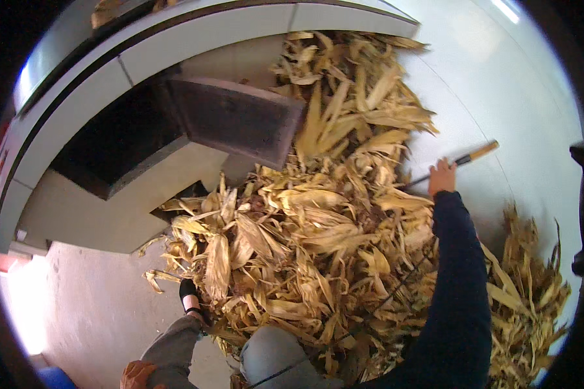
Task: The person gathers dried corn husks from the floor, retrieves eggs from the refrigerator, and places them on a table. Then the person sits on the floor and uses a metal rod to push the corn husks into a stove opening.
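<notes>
My right hand [443, 177], in a dark blue sleeve, is closed around a dark rod with a wooden end [484, 150]. The rod slants against the pale wall, and its lower end meets the dry corn husks [316, 219]. The husks lie in a large heap before me, up to my grey-trousered knee [270, 355]. At the lower left, a reddish-brown shape [138, 374] rests by my other leg; whether it is my left hand is unclear. A thin dark line [394, 291], a cord or stick, crosses the heap.
On the upper left stands a tiled stove or cabinet [190, 53] with a dark opening [121, 141]. Its dark framed panel [238, 121] juts over the husks. The pale wall [516, 97] bounds the right side. My black shoe [187, 289] is at the heap's left edge.
</notes>
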Tool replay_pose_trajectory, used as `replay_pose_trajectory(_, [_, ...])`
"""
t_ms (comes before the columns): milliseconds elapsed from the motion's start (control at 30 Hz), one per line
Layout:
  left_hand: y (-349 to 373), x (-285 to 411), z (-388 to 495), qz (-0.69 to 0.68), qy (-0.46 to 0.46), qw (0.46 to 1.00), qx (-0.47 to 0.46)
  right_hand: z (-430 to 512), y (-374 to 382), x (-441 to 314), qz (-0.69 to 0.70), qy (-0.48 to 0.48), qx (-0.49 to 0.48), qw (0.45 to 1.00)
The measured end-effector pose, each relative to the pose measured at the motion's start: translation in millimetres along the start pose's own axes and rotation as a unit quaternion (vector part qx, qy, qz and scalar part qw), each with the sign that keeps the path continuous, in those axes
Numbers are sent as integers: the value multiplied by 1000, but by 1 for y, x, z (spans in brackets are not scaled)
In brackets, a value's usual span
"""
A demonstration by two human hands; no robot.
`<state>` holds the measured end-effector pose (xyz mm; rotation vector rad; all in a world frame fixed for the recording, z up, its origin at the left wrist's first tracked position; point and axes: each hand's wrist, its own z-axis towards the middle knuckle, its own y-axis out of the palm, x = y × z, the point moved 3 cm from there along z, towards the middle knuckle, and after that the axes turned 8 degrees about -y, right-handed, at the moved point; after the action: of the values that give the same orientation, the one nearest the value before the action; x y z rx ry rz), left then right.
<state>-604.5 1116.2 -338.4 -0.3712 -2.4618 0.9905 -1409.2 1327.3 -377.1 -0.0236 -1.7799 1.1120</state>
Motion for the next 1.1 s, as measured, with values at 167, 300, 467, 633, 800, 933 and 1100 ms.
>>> replay_pose_trajectory(167, [11, 0, -2, 21, 78, 996, -24, 14, 24, 0, -78, 15, -75, 994])
replay_pose_trajectory(300, [21, 22, -13, 98, 152, 980, -85, 9, 38, 1, -62, 31, -111, 991])
replay_pose_trajectory(467, [39, 30, -39, -50, 147, 971, -183, -18, 36, -3, 8, -1, -107, 994])
replay_pose_trajectory(633, [70, 11, -60, -43, 146, 981, -117, -44, 3, -11, 24, -61, -122, 990])
replay_pose_trajectory(800, [49, 17, -82, -42, 184, 980, -63, -67, -52, -10, 23, -94, -37, 995])
replay_pose_trajectory(933, [33, 27, -98, 79, 119, 976, -162, -89, -81, 12, -35, -43, -10, 998])
replay_pose_trajectory(1100, [19, 19, -129, 19, 145, 986, -86, -144, -121, 74, -7, 5, 140, 990])
